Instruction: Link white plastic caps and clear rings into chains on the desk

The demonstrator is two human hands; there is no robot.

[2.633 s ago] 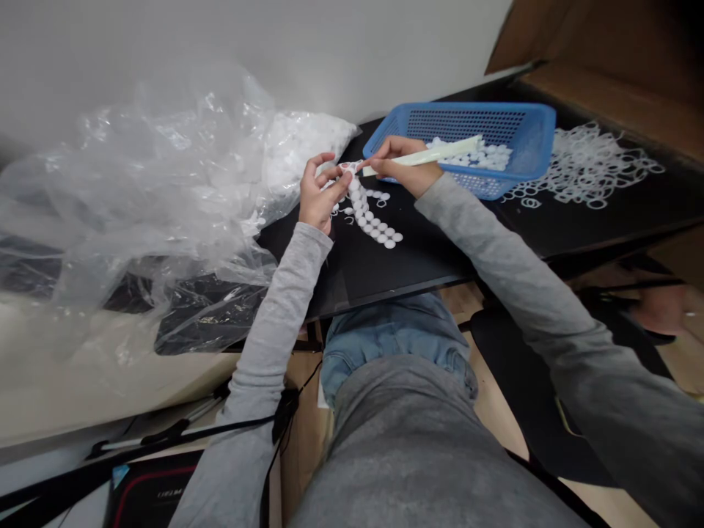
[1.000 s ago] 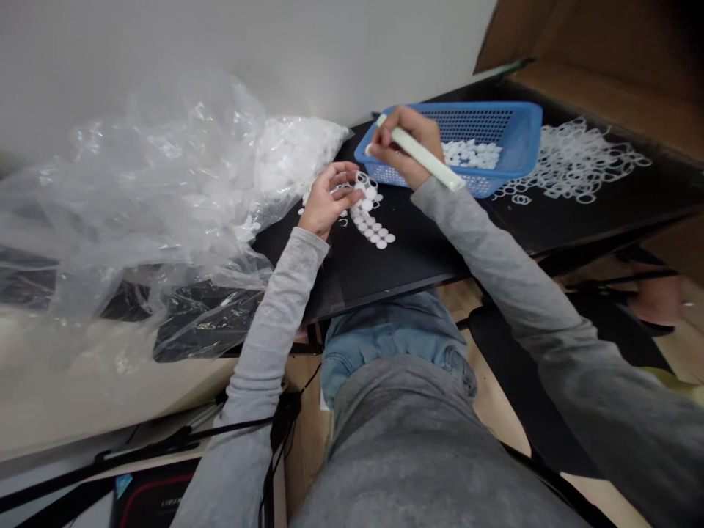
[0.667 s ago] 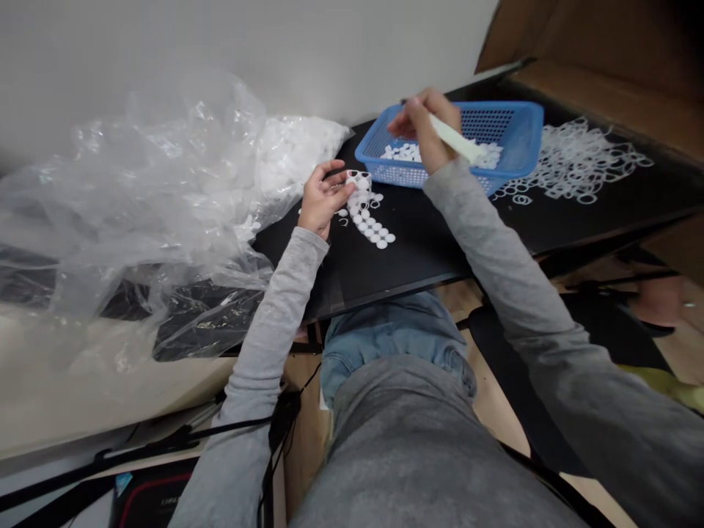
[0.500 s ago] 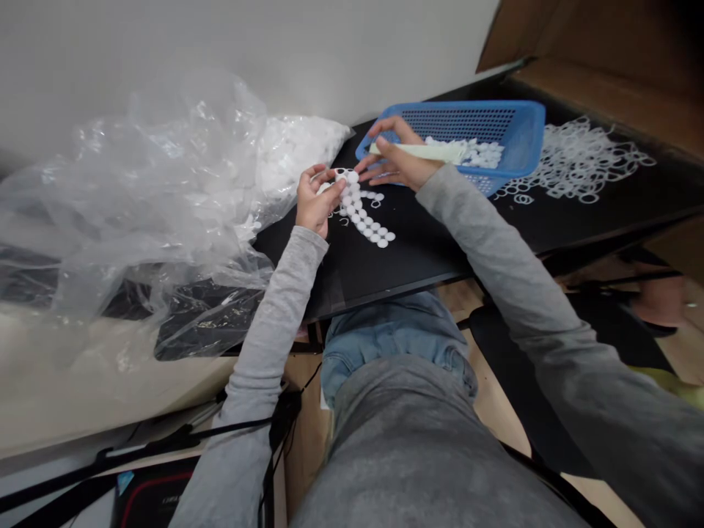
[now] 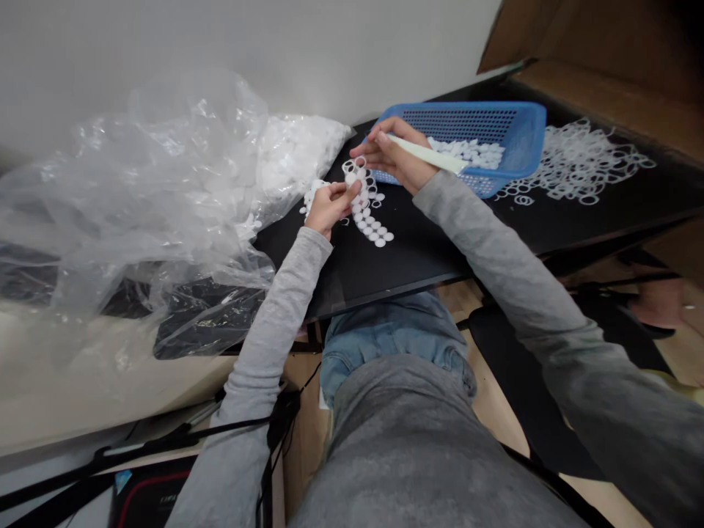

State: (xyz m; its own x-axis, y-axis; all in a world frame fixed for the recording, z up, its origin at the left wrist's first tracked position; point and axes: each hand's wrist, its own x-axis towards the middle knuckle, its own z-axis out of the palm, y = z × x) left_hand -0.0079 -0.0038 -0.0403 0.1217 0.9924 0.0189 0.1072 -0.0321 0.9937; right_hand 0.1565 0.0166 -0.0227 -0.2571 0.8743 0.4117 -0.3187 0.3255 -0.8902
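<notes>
In the head view, the left hand [image 5: 330, 207] pinches one strip of white discs [image 5: 367, 216] on the black table [image 5: 423, 249]. The right hand [image 5: 391, 154] curls around one pale green stick [image 5: 426, 155], just above one blue mesh basket [image 5: 522, 132].

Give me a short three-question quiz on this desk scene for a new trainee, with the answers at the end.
1. Multiple choice: what is the right hand holding?
A) A pale green flat stick
B) A pair of steel scissors
C) A roll of black tape

2. True or false: the blue plastic mesh basket has white round discs inside it.

3. Fill in the blank: seen from the head camera, the loose white plastic rings lie on the black table to the ___ of the basket.

Key: 1 A; 2 true; 3 right.
</notes>
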